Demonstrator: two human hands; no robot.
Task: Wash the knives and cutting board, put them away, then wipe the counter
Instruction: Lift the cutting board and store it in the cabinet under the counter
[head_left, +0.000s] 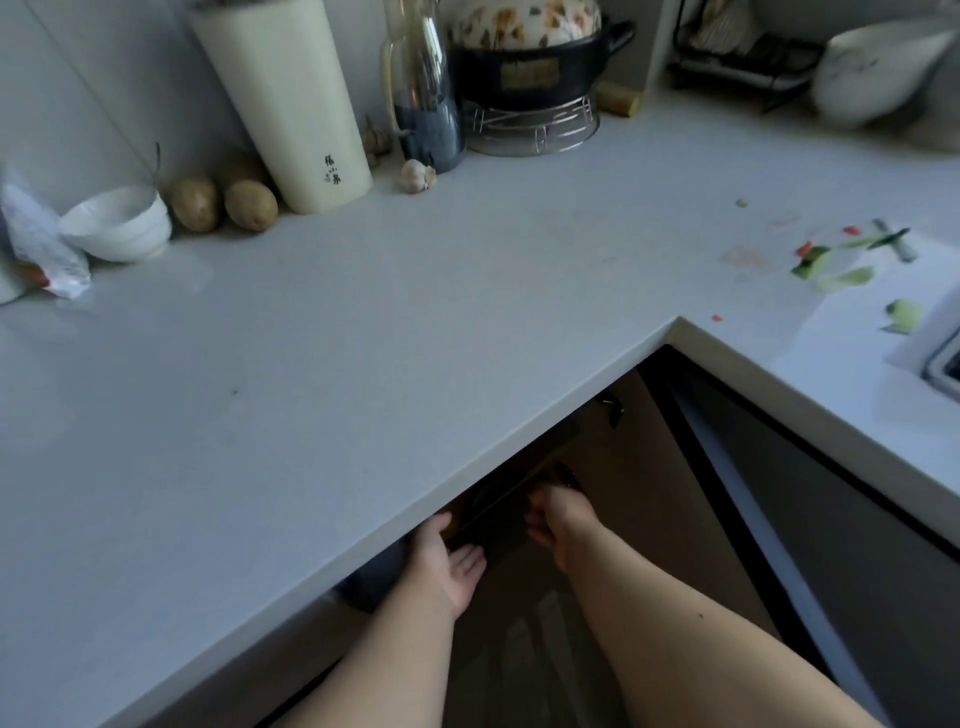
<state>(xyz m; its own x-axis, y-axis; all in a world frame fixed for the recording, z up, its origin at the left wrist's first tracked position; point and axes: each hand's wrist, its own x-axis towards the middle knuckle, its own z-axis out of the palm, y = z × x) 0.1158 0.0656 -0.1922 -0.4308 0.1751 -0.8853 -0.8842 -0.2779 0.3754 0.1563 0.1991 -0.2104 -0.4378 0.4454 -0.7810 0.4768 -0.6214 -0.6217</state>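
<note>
A: Room layout?
B: L-shaped pale grey worktop (363, 322) wrapping an inner corner. White tiled wall (93, 88) behind the left run.
A: Below it?
B: Open cabinet bay, brown interior (649, 467), dark. Grey cabinet front (857, 571) with black trim on the right.
A: Light?
B: Dim, cool, soft; looks like daylight. Sink edge (943, 358) just visible far right.

Matt, smooth pale grey stone-like L-shaped counter (395, 332). Glossy white ceramic bowls (118, 222), stacked. Rough, dull brown potatoes (250, 204). Satin cream cylindrical plastic-looking canister (291, 104). Clear glass bottle (423, 88). Shiny wire metal stand (532, 127) under glazed black ceramic pot (535, 73). Crinkled white plastic bag (41, 244).
</note>
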